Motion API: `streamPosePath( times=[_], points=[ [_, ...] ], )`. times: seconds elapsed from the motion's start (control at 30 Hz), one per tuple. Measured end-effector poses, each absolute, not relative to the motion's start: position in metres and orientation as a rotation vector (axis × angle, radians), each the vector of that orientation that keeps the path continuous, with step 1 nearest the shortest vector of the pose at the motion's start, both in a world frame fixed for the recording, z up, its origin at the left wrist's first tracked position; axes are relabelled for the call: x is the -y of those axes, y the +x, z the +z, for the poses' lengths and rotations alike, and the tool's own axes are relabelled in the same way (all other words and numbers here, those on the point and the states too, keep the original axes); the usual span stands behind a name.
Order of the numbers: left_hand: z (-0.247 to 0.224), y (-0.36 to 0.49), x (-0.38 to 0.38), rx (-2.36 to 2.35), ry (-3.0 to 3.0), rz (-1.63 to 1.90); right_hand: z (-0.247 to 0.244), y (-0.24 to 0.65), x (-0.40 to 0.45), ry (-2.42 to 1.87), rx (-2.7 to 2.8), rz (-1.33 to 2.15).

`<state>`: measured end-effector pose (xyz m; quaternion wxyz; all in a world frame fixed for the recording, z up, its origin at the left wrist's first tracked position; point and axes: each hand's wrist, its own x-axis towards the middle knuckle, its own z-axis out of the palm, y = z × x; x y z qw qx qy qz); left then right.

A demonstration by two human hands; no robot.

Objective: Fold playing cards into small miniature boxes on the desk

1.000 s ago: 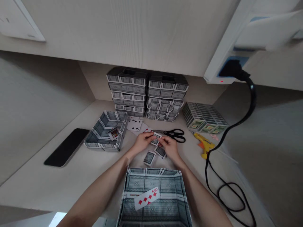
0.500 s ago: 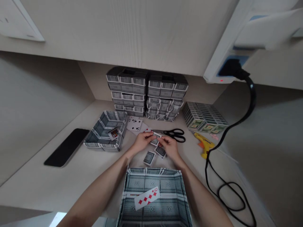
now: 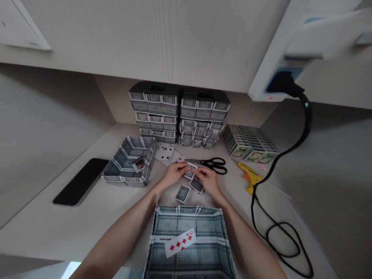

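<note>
Between my hands is a playing card (image 3: 190, 171), its patterned back facing up. My left hand (image 3: 174, 173) pinches it at the left and top, while my right hand (image 3: 207, 177) grips its right side. Just below lie two more card pieces, a face-down card (image 3: 183, 194) and another card (image 3: 196, 186) partly under my right fingers. A box made of cards (image 3: 162, 217) stands between my forearms, with a loose diamond card (image 3: 180, 243) inside it. Face-up cards (image 3: 165, 152) lie beyond my left hand.
Black-handled scissors (image 3: 215, 165) lie behind my right hand. A yellow glue gun (image 3: 250, 177) with a black cord (image 3: 253, 209) is at the right. A shallow card tray (image 3: 124, 179) and a phone (image 3: 81, 182) are at the left. Stacked card boxes (image 3: 180, 112) and card packs (image 3: 250, 143) stand behind.
The view has shifted very slightly. Both hands stay at the same spot on the card, and nothing has been picked up or let go.
</note>
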<state>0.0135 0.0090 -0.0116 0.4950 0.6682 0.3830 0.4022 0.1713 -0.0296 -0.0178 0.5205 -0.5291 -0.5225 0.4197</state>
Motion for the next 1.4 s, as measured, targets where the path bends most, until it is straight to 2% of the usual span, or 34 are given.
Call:
streamPosePath(
  times=[1.4],
  points=[
    [-0.006, 0.022, 0.003, -1.004, 1.692, 1.071, -0.001, 0.165, 0.038, -1.190, 1.246, 1.199]
  ],
)
